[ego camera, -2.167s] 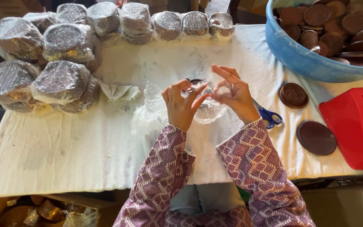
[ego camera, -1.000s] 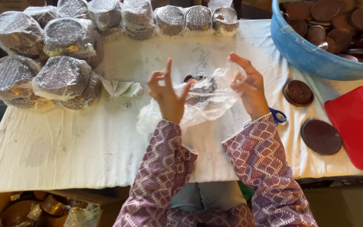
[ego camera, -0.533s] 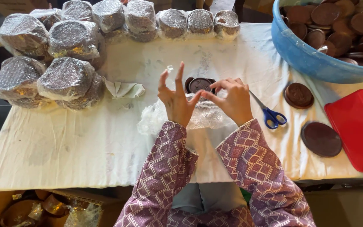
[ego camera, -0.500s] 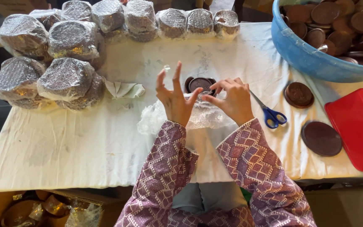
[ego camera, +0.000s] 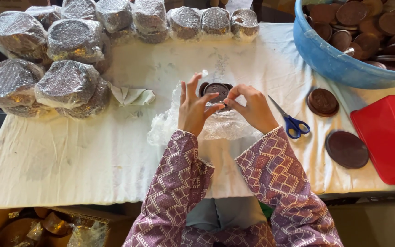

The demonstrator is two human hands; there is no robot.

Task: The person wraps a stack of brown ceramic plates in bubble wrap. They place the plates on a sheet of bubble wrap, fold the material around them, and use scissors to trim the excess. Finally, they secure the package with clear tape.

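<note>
Brown disc [ego camera: 216, 89] is sitting on bubble wrap [ego camera: 225, 126] mid-table, and I'm pinching the wrap at its near edge with my left hand [ego camera: 195, 107] and right hand [ego camera: 252, 107], fingertips nearly meeting. Scissors [ego camera: 291, 121] are lying just right; wrapped bundles [ego camera: 67, 84] are piling up far left.

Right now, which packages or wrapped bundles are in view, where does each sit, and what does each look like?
Bubble-wrapped bundles: far left of table and along its back edge, rounded, silvery over dark contents.
Bubble wrap sheet: centre, under both hands, clear, crumpled around brown discs.
Cardboard box: below the table's near left edge, brown, open.
</note>
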